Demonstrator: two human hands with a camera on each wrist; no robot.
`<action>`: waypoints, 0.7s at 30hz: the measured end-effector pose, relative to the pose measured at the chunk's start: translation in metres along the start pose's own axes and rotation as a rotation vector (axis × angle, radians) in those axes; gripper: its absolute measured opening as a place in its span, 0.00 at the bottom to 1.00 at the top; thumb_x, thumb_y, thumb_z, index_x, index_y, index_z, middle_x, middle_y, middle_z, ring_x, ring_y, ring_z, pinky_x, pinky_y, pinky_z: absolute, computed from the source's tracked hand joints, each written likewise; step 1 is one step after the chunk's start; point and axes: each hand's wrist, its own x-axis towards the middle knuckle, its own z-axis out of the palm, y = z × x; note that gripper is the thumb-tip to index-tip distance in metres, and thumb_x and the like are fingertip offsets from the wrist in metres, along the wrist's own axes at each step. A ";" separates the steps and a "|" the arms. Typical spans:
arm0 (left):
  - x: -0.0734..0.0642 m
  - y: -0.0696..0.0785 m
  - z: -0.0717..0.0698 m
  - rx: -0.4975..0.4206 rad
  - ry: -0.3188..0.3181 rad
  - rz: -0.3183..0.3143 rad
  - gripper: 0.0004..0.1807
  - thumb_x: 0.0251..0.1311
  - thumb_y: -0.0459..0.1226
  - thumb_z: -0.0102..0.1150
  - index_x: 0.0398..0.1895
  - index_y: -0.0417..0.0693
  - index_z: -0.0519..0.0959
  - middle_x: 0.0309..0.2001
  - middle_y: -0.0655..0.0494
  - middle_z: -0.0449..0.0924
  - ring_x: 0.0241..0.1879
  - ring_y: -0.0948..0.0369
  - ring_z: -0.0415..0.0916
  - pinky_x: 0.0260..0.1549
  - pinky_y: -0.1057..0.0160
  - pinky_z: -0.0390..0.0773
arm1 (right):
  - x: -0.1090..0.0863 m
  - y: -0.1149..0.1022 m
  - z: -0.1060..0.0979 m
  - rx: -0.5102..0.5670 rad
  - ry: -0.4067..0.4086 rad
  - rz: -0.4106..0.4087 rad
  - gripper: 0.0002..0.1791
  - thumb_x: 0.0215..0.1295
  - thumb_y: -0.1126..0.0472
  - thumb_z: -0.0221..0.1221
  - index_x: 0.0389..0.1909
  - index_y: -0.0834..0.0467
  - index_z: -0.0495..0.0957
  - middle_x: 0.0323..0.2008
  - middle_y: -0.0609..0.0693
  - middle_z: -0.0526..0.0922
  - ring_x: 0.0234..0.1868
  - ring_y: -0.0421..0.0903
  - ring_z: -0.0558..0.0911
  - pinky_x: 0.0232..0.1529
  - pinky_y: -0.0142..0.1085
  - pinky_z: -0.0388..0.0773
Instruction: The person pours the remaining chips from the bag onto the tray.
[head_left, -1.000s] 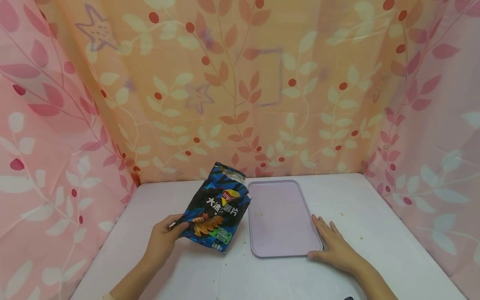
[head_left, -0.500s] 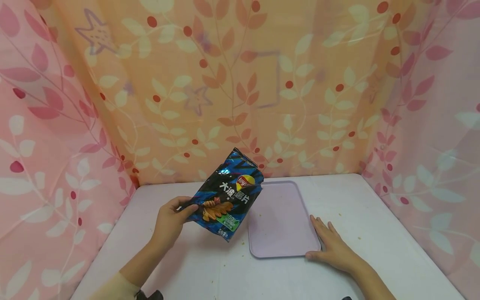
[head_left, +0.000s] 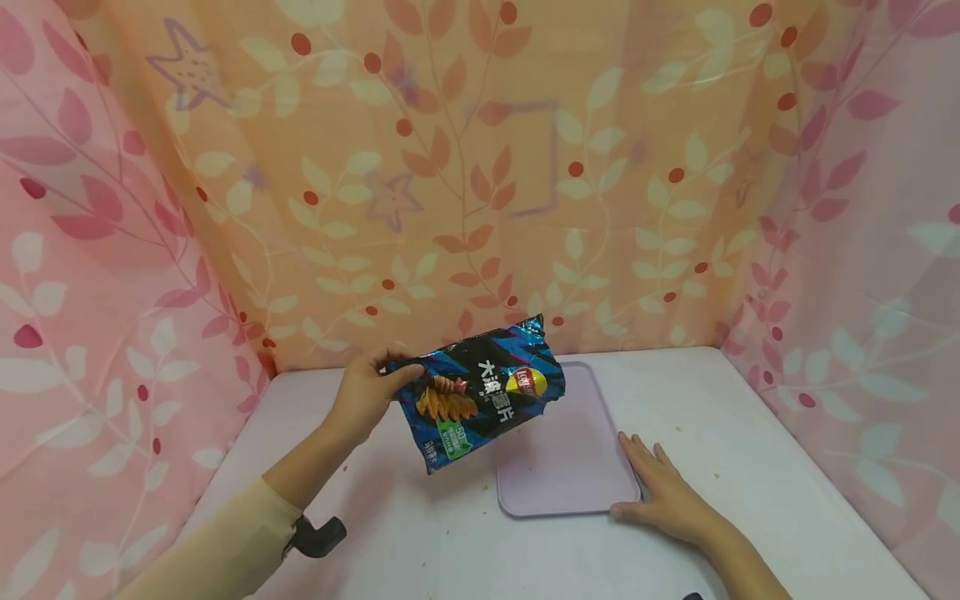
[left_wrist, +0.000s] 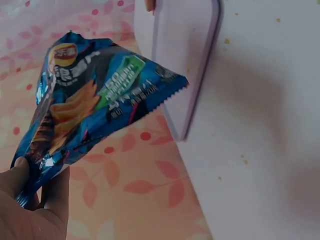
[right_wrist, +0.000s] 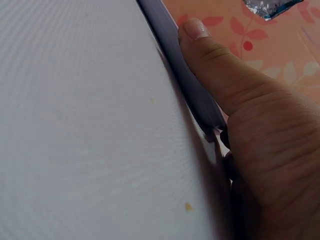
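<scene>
A blue and black potato chip bag (head_left: 480,392) is tilted in the air, its logo end reaching over the left part of a pale purple tray (head_left: 577,467). My left hand (head_left: 367,396) pinches one side edge of the bag between thumb and fingers. In the left wrist view the thumb presses on the front of the chip bag (left_wrist: 95,90). At the tray's near right corner rests my right hand (head_left: 663,492), thumb on the near edge and fingers spread along the right side. The right wrist view shows its thumb against the tray's rim (right_wrist: 185,75); the other fingers are mostly hidden.
Small crumbs are scattered on the white table (head_left: 465,550), some left of the tray and some right. A patterned curtain (head_left: 450,208) rises behind the table, with more curtain on both sides. A black wrist mount (head_left: 318,537) juts from the left sleeve.
My left hand has risen and moved right with the chip bag. The bag has turned from near upright to leaning right, over the tray. My right hand has stayed at the tray's corner.
</scene>
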 end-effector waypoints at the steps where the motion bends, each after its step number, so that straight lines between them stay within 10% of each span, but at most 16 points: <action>1: 0.002 0.002 0.002 0.001 -0.004 0.003 0.14 0.67 0.42 0.67 0.51 0.45 0.82 0.50 0.46 0.78 0.44 0.51 0.81 0.43 0.61 0.87 | 0.000 0.000 0.000 0.004 -0.003 0.005 0.65 0.47 0.33 0.74 0.82 0.53 0.53 0.79 0.67 0.53 0.77 0.78 0.41 0.70 0.75 0.41; 21: 0.029 0.036 0.027 -0.093 -0.002 0.096 0.13 0.67 0.41 0.68 0.49 0.45 0.83 0.48 0.50 0.77 0.44 0.54 0.79 0.42 0.65 0.84 | 0.000 0.001 0.002 -0.016 -0.008 0.004 0.66 0.45 0.31 0.74 0.82 0.52 0.54 0.79 0.65 0.55 0.77 0.77 0.43 0.69 0.75 0.42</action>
